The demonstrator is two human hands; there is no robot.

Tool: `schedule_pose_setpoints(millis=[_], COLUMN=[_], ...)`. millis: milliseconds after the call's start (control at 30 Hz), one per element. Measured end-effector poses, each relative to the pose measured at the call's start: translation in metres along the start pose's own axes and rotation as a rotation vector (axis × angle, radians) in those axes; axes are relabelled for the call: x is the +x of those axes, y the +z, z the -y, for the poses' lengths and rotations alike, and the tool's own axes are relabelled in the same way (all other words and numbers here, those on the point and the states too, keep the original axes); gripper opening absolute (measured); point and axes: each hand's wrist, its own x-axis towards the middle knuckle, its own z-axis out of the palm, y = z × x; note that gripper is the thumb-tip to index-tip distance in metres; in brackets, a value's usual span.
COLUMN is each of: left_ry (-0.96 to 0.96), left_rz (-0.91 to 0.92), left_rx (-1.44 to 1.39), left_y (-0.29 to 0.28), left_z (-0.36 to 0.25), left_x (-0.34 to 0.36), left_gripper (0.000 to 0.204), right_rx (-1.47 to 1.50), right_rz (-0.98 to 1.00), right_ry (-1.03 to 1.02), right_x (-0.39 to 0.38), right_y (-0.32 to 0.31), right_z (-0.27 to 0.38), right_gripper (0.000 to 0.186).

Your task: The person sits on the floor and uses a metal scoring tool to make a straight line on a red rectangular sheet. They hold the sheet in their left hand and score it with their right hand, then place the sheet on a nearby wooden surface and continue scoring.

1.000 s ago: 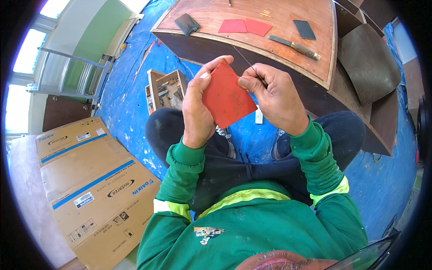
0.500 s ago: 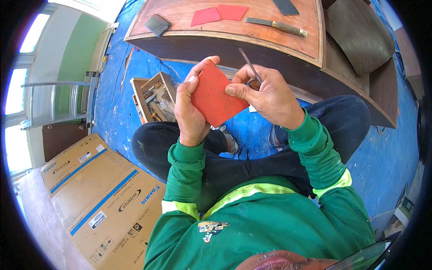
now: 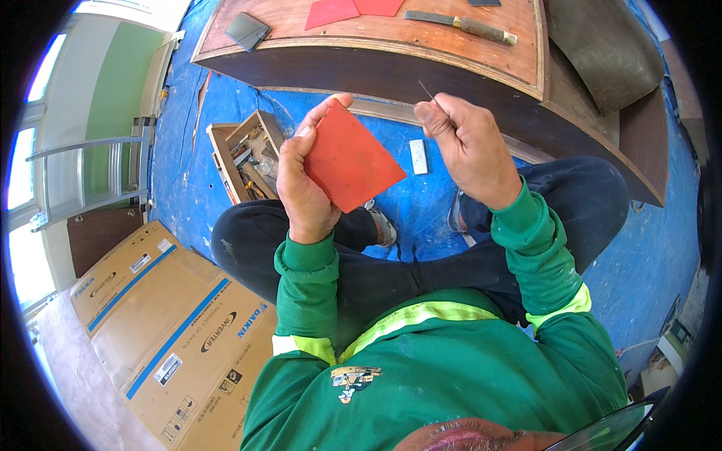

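My left hand (image 3: 304, 177) grips a red square sheet (image 3: 350, 158) along its left side, thumb on the near face. My right hand (image 3: 470, 146) is closed on a thin dark pointed tool (image 3: 424, 88), held apart from the sheet, to its right. Between and beyond my hands a small white block (image 3: 418, 156) lies on the blue floor covering. On the wooden cabinet top (image 3: 504, 64) ahead are red pieces (image 3: 327, 12), a dark glossy rectangle (image 3: 247, 31), another dark piece at the upper edge and a wooden-handled blade (image 3: 481, 30).
A wooden box of tools (image 3: 222, 161) sits left of my crossed legs. Flattened cardboard (image 3: 180, 316) lies at lower left. A metal ladder (image 3: 90, 150) is by the windows. A curved brown panel (image 3: 602, 60) rests on the cabinet's right section.
My right hand has moved away from the red sheet, rightward and slightly up, with the thin tool still in it, uncovering more of the white block. The camera view has shifted a little.
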Motion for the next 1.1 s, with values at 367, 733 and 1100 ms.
schedule_pose_setpoints(millis=[367,733,1100], left_ry=[0.004,-0.025,-0.022], left_rz=[-0.016,-0.039,-0.091], left_rx=[0.032,-0.006,-0.005], left_y=[0.002,0.005,0.009], left_z=[0.007,0.018,0.018], left_x=[0.003,0.005,0.003], left_gripper=[0.063,0.063,0.061], right_rx=[0.567,-0.279,0.064], right_rz=[0.255,-0.039,0.086], right_ry=[0.16,-0.169,-0.14], right_x=[-0.009,-0.013,-0.004], right_y=[0.024,0.034,0.013], right_z=[0.008,0.007,0.005], right_gripper=[0.023,0.011,0.008])
